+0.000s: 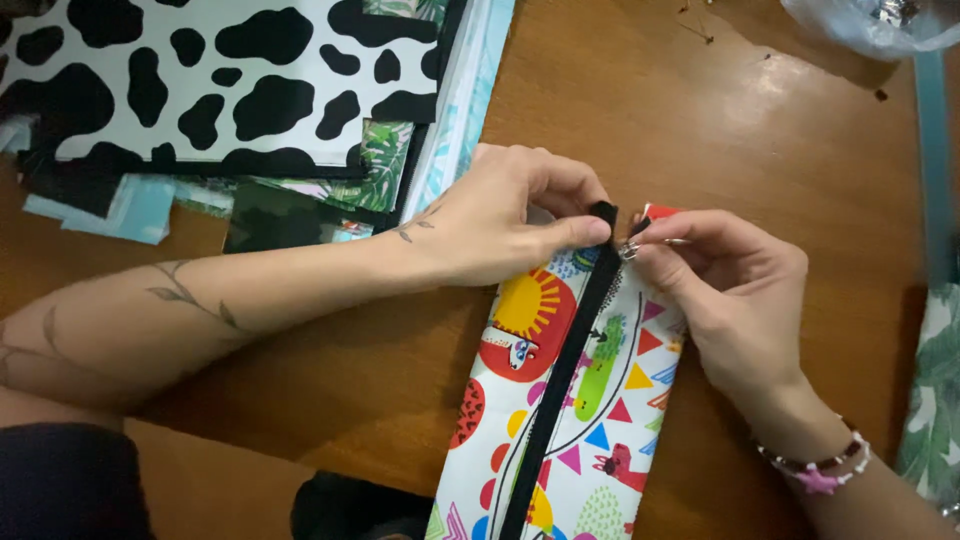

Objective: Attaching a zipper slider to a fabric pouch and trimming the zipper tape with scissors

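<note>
Your pouch (560,400) lies flat on the bench (700,120), a long narrow case printed with a sun, bright triangles and small animals on white. Its long axis runs from the bottom edge of the view, near you, up and slightly to the right, ending between your two hands. A black zipper (565,370) follows that same line down the middle.

Your left hand (500,220) is pinched closed on the black end of the zipper tape at the far tip of the pouch, thumb and forefinger pressed together. Your right hand (720,280) is closed on the small metal zipper slider (630,250), just beside the left fingertips; a beaded bracelet (820,468) sits on that wrist.

The bench is polished brown wood. To the upper left lies a stack of fabric pieces (220,90), the top one in a black-and-white cow print, with leafy green prints beneath. A clear plastic bag (870,25) sits at the top right corner, and another leafy fabric (935,400) shows at the right edge.

The near end of the pouch is cut off by the frame, and the slider is mostly hidden by your fingers
</note>
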